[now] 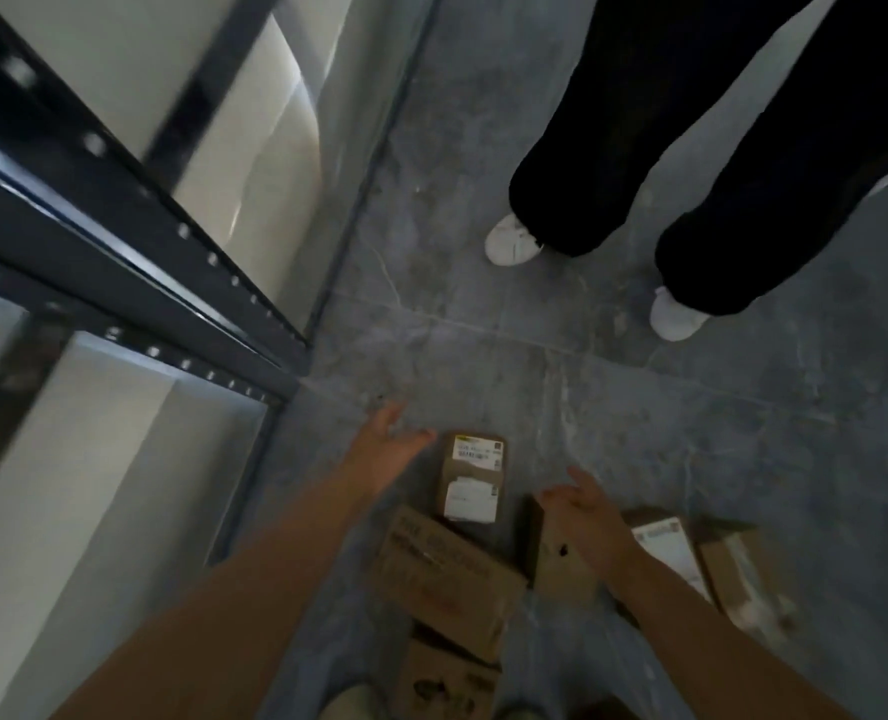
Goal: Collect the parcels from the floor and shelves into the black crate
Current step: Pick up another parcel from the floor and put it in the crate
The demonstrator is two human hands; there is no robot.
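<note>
Bare forearms stretch down from the camera towards a loose huddle of parcels lying on the grey floor. A small labelled parcel lies farthest out, and the hands bracket it. The left hand is just to its left with fingers spread, its grip apart and holding nothing. The right hand hangs over a plain brown box, its grip likewise apart and loose; whether it touches that box I cannot tell. This looks like the approach to a two-handed pick-up, one palm to each side.

Closer in, a larger printed box lies askew against the labelled one, with another box below it. To the right lie a white-faced parcel and a tan carton. None is lifted yet, so the collecting seems at an early stage. No black crate is in view.

Dark metal shelving runs along the left; no parcels show on it. Another person in black trousers and white shoes stands well apart.
</note>
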